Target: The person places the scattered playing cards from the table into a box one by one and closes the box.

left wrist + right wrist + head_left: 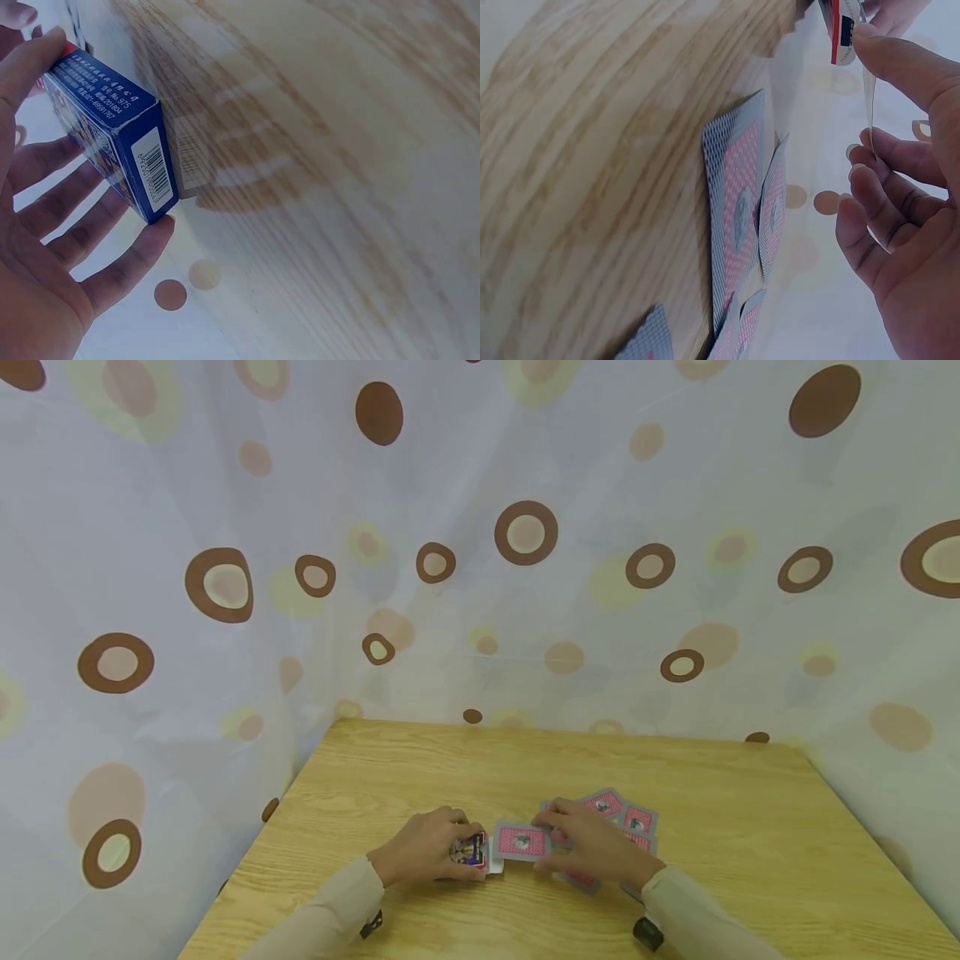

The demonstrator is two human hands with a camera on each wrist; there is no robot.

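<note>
My left hand [416,847] grips a blue playing-card box [468,850] by its long edges, thumb on one side and fingertips on the other. A barcode marks the box's end in the left wrist view, low over the wood. On the right, a white flap [497,863] sticks out from the box's open end. Between thumb and fingers, my right hand [592,845] pinches a playing card [520,841], its pink-and-grey back up and its left end right at the flap. From the right wrist view this card appears edge-on, as a thin line.
Several playing cards [739,202] lie spread and overlapping, backs up, on the wooden table [420,760] under and beyond my right hand. A curtain [525,635] with brown and yellow dots rises behind the table and along its sides.
</note>
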